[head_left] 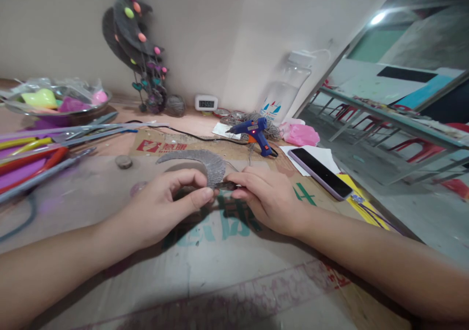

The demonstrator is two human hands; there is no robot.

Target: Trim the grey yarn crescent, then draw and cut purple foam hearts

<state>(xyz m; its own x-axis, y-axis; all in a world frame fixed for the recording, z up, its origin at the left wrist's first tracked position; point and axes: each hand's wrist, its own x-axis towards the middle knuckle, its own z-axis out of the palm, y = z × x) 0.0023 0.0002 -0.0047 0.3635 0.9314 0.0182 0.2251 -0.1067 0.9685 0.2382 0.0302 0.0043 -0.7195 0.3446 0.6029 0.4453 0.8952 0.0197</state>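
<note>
A grey crescent wrapped in yarn [212, 164] is raised over the cardboard, its thin tip pointing left. My left hand [176, 200] pinches its lower part between thumb and fingers. At the crescent's lower end, my right hand [269, 198] has its fingertips closed on a small dark piece [227, 186] that I cannot make out clearly; a strand of grey yarn runs up behind those fingers. Behind the hands stands a blue glue gun [258, 133] with a red light lit. To the left lies a small round grey disc [123, 162].
Flattened cardboard [220, 281] covers the table. Scissors [54, 166] and a metal bowl of craft bits [54, 115] are at left. Against the wall are a hanging crescent ornament [132, 36], a digital clock [206, 103] and a water bottle [286, 85]. A phone [320, 172] lies at right.
</note>
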